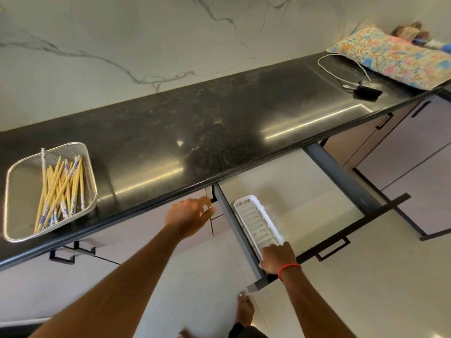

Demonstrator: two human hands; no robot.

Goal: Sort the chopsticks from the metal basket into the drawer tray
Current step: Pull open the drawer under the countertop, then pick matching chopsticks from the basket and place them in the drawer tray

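The chopsticks [58,191] lie in a loose pile in the metal mesh basket [14,181], which sits on the black countertop [219,123] at its left end. The left hand [189,217] hovers below the counter edge, fingers loosely spread and empty. The right hand [278,256] grips the near end of the white slotted tray [256,220] in the open drawer [341,176].

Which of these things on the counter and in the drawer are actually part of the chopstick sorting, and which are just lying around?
Part of the job:
chopsticks
metal basket
white tray
open drawer
left hand
right hand

Just lying about:
floral cloth
white cable
small black device
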